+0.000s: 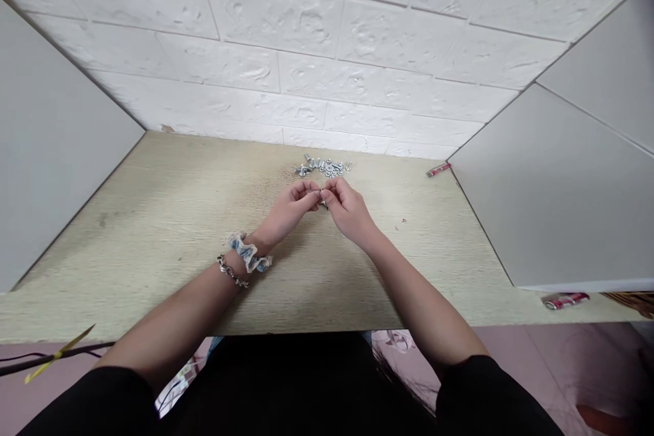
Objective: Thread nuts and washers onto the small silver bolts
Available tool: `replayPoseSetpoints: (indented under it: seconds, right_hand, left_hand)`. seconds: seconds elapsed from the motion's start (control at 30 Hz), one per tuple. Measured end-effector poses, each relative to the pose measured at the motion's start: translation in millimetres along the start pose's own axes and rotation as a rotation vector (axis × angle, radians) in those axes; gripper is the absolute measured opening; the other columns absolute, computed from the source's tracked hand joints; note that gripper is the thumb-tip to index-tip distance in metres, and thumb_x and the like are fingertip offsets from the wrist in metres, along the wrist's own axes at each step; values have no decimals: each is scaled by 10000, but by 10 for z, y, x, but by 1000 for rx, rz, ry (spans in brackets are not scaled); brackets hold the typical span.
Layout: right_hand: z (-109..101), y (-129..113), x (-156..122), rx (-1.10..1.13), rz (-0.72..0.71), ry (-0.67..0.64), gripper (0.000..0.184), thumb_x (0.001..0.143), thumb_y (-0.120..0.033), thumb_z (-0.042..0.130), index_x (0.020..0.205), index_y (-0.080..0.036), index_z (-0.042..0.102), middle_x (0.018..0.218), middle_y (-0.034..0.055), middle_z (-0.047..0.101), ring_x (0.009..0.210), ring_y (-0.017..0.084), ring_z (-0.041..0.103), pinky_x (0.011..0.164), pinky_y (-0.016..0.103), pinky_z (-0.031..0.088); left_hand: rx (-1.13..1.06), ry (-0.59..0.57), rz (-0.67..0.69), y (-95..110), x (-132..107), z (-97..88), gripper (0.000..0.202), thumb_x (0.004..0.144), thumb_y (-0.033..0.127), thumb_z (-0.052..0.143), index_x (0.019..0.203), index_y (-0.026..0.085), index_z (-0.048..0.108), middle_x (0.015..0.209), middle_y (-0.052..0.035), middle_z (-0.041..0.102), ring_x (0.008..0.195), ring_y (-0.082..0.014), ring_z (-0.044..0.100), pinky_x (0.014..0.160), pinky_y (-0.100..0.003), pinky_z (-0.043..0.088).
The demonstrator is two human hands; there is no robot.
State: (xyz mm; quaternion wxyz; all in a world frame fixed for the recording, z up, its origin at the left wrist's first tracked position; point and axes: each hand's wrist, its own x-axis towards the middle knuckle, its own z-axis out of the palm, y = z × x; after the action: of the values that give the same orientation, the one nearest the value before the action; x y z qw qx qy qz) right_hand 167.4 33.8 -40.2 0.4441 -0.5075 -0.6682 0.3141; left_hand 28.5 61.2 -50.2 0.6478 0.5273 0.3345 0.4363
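Note:
My left hand (295, 207) and my right hand (347, 208) meet over the middle of the wooden desk (168, 231), fingertips pinched together on a small metal part (323, 201), probably a bolt or nut. Just behind them lies a small pile of silver bolts and nuts (323, 167). A blue scrunchie (248, 253) and a chain bracelet (231, 272) sit on my left wrist.
A white brick-pattern wall (327, 48) backs the desk, with grey panels at the left (45, 163) and right (567, 204). A small red object (438, 169) lies at the back right. A red item (565, 300) sits under the right panel. A dark cable (51, 356) runs below the front edge.

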Motion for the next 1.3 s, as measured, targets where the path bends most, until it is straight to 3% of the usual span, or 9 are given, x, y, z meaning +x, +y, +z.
replayPoseSetpoints:
  seconds: [0.2, 0.4, 0.53, 0.7, 0.87, 1.07, 1.3]
  right_hand:
    - [6, 31, 12, 64, -57, -17, 37, 797, -241, 518, 798, -204, 513, 841, 7, 540, 779, 128, 544, 682, 274, 477]
    - [11, 15, 0, -10, -130, 12, 24, 758, -188, 525, 743, -203, 537, 840, 9, 525, 790, 134, 530, 717, 291, 468]
    - [-8, -11, -1, -80, -101, 76, 158, 790, -266, 519, 651, -192, 503, 726, -6, 512, 711, 126, 491, 667, 266, 417]
    - [-19, -25, -10, -12, 45, 14, 420, 875, -451, 396, 554, -186, 451, 555, -19, 447, 574, 111, 427, 567, 251, 340]
    - [-20, -6, -11, 53, 184, 1, 574, 848, -631, 332, 490, -188, 402, 467, -24, 374, 488, 101, 371, 506, 253, 292]
    - [-31, 22, 7, 55, 250, 22, 620, 788, -718, 342, 462, -190, 368, 449, -29, 358, 460, 93, 338, 471, 252, 250]
    - [-32, 30, 11, 0, 259, 27, 567, 819, -650, 369, 516, -182, 469, 475, -17, 428, 512, 115, 428, 502, 248, 296]
  left_hand:
    - [-46, 7, -13, -13, 9, -20, 148, 727, 264, 628, 768, 131, 578, 700, 18, 541, 638, -67, 486, 677, -230, 405]
    - [-77, 27, -12, -22, 15, -33, 165, 716, 270, 662, 753, 129, 584, 670, 26, 540, 609, -57, 475, 648, -214, 403]
    - [-122, 20, -8, -39, 9, -24, 227, 697, 292, 703, 834, 144, 598, 765, 8, 605, 700, -82, 546, 716, -240, 430]
    - [-134, -28, 5, -41, 4, -22, 257, 693, 306, 726, 861, 156, 602, 782, 1, 628, 742, -98, 577, 749, -255, 443]
    - [-59, -68, 19, 0, -16, -9, 239, 720, 322, 706, 875, 156, 631, 815, -18, 636, 751, -105, 568, 745, -261, 443]
    - [36, -153, 60, 5, -11, -28, 215, 733, 324, 688, 882, 176, 643, 800, -4, 616, 718, -98, 523, 713, -248, 416]
    - [86, -157, 64, -2, -2, -46, 223, 721, 305, 688, 897, 179, 633, 801, 9, 595, 683, -86, 485, 681, -237, 395]
